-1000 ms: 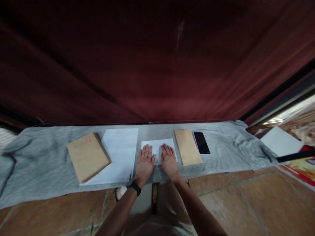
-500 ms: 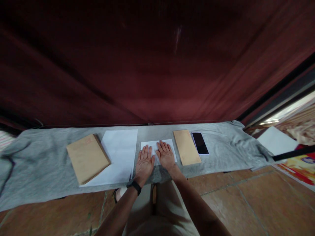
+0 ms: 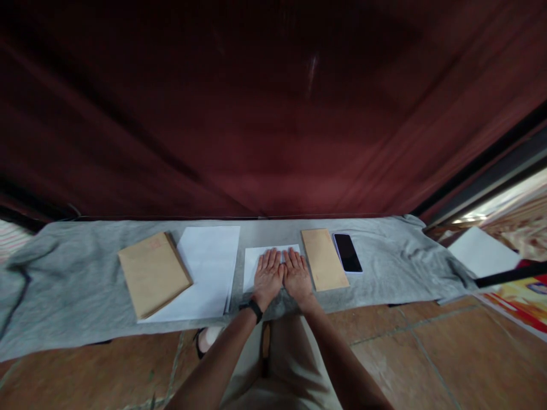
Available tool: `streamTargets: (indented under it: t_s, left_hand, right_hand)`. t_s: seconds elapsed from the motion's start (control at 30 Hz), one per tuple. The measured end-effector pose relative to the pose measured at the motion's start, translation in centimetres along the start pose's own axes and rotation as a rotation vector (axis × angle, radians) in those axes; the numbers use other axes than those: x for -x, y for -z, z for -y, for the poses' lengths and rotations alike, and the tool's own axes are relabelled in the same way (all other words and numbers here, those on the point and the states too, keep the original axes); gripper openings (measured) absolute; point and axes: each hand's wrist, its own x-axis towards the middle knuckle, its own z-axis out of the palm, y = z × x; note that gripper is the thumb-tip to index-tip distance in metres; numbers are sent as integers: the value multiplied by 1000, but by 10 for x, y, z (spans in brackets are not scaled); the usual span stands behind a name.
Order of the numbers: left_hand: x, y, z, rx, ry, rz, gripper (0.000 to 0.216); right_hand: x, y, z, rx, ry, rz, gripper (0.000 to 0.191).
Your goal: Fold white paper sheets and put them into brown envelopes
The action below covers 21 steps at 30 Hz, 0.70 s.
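Note:
A folded sheet of white paper (image 3: 251,267) lies on the grey cloth (image 3: 393,256) in front of me. My left hand (image 3: 268,277) rests flat on its middle, fingers stretched forward. Beside it, my right hand (image 3: 297,277) presses flat on the paper's right part, the two thumbs close together. Both palms hide much of the sheet. Just right of the paper is a single brown envelope (image 3: 325,259). To the left lies a stack of larger white sheets (image 3: 211,267), partly under a pile of brown envelopes (image 3: 154,274).
A phone (image 3: 347,252) with a dark screen lies right of the single envelope. A dark red curtain-like surface (image 3: 265,142) rises behind the cloth-covered surface. At far right are a white panel (image 3: 482,250) and a colourful printed sheet (image 3: 519,302). Tiled floor (image 3: 397,347) shows below.
My left hand has slid right across the paper, and my right hand slightly right. The hands are now closer together, leaving the paper's left part uncovered.

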Motion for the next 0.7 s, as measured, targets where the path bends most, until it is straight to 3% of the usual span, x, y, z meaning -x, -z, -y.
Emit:
streamTargets:
  t_s: [0.23, 0.4, 0.57, 0.7]
  left_hand:
    - [-7, 10, 29, -47, 87, 34, 57]
    - [15, 20, 38, -99, 145, -11, 61]
    - [49, 32, 31, -32, -130, 38, 53]
    - [50, 44, 32, -10, -252, 161, 47]
  right_hand:
    - [0, -2, 0, -1, 3, -46, 50]
    - [1, -4, 0, -8, 1, -58, 51]
    - [1, -4, 0, -11, -7, -41, 51]
    - [0, -3, 0, -17, -15, -25, 51]
